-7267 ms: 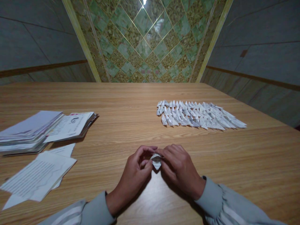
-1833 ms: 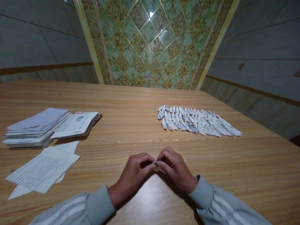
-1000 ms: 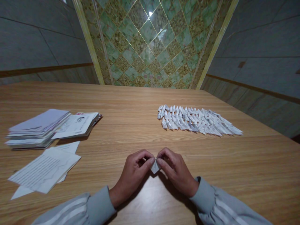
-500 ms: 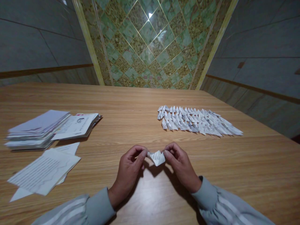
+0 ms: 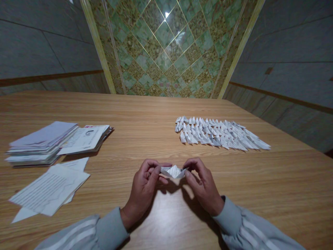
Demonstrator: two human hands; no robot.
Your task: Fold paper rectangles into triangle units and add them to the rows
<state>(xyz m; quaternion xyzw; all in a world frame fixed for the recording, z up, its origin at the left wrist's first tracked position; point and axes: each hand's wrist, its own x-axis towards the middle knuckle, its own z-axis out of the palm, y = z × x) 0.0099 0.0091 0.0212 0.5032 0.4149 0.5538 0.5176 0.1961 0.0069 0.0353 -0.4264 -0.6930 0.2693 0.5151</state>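
Between my hands is a small paper boat [image 5: 174, 171] folded from printed white paper, with a pointed peak in its middle. My left hand [image 5: 146, 187] pinches its left end between thumb and fingers, a couple of fingers reaching along behind and under it. The right end is pinched by my right hand [image 5: 201, 184]. The boat is held just above the wooden table [image 5: 145, 118], and its shadow falls below. Beyond my right hand, many similar folded paper boats [image 5: 215, 133] stand packed in rows.
On the left lies a thick stack of paper [image 5: 43, 139], with a smaller pile of printed sheets [image 5: 85, 139] against it. Loose lined sheets [image 5: 49, 189] lie nearer to me. A tiled wall [image 5: 166, 52] rises behind the table.
The boat has been drawn out wider and flatter, its ends now stretched to both sides. My left fingers have extended behind and below it. The right hand has shifted slightly right.
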